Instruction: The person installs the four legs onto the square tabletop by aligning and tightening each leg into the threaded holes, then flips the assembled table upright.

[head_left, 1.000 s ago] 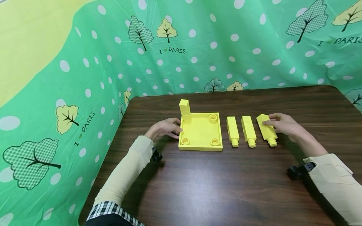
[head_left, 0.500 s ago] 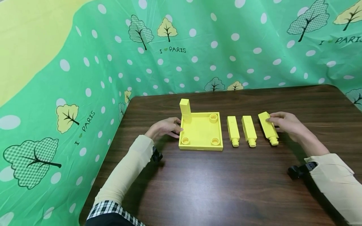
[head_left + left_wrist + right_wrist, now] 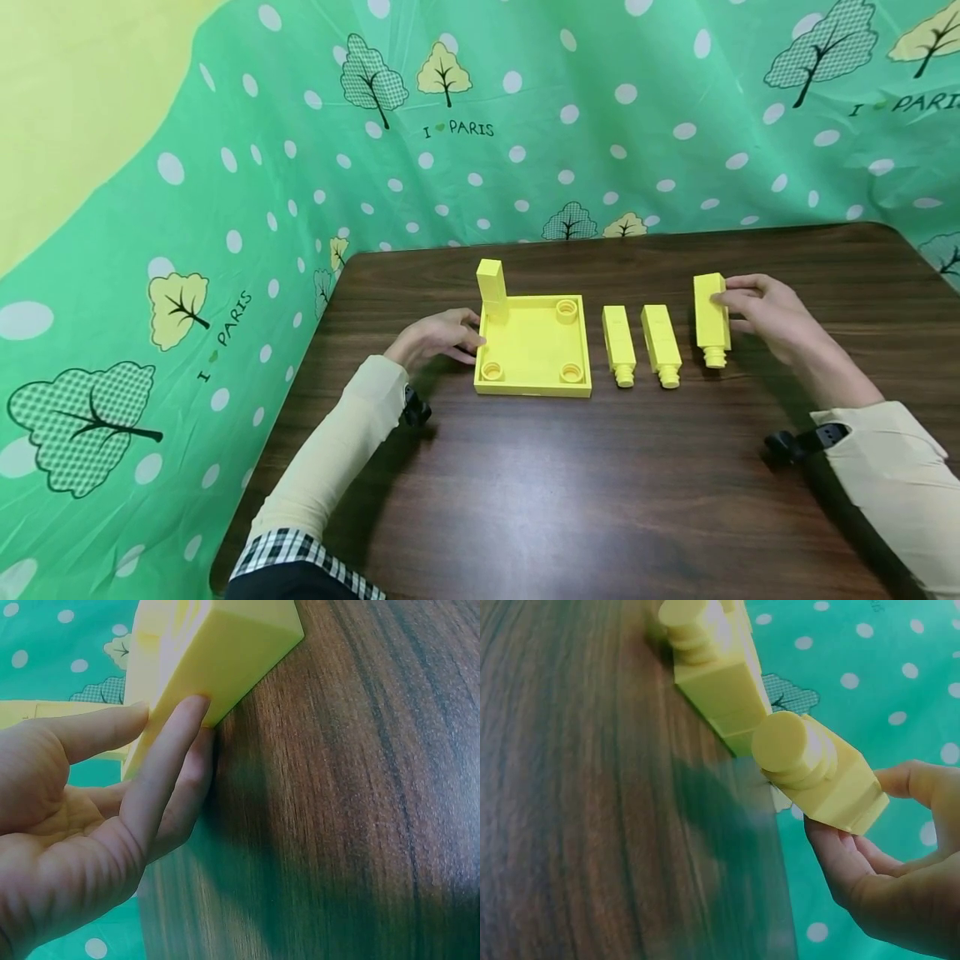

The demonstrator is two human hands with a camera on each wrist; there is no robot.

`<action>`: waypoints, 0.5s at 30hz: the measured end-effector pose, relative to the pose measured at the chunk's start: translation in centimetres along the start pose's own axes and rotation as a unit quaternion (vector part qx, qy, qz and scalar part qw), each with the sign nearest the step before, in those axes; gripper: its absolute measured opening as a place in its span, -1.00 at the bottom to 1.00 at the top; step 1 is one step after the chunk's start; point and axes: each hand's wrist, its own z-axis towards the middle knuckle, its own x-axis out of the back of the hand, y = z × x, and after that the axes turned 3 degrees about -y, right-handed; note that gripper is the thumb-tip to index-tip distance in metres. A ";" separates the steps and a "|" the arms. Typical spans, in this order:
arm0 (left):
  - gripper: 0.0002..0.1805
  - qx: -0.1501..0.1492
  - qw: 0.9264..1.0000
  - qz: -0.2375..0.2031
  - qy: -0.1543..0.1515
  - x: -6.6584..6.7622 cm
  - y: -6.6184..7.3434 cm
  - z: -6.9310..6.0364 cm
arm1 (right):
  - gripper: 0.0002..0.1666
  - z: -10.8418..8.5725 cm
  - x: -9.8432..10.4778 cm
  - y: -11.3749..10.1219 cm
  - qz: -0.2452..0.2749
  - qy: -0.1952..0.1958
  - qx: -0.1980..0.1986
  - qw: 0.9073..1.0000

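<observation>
My right hand [image 3: 776, 321] pinches a yellow square leg with a round threaded end [image 3: 708, 312] between thumb and fingers. The leg is raised off the table, threaded end towards me; in the right wrist view its round end [image 3: 781, 742] faces the camera. Straight fingers of my left hand [image 3: 438, 337] touch the left outer wall of a yellow square base [image 3: 532, 390], seen close in the left wrist view. An upright leg [image 3: 491, 283] stands in the base's back left corner. Round sockets show at the other three corners. Two matching legs [image 3: 618, 337] [image 3: 660, 337] lie right of the base.
Everything is on a dark wood-grain table [image 3: 570, 483]. Behind it and at the left hangs a green dotted curtain [image 3: 480, 192] with printed trees. Both wrists wear small black cameras.
My right hand has lifted the leg, moving it slightly away from me and turning it from slanted to nearly straight. The left hand, the base and the other legs have stayed in place.
</observation>
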 end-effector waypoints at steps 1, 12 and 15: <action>-0.46 0.001 1.000 -0.001 0.000 0.0 0.0 0.0 | -0.09 0.0 0.0 -0.1 0.007 0.003 0.002 1.000; -0.45 0.003 1.000 -0.002 0.000 0.0 0.1 -0.1 | -0.54 -0.5 -0.4 -2.3 0.068 0.016 0.027 0.997; -0.46 0.004 1.000 -0.003 0.001 0.0 0.1 -0.1 | -0.55 -0.6 -0.7 -2.9 0.072 0.021 0.031 0.997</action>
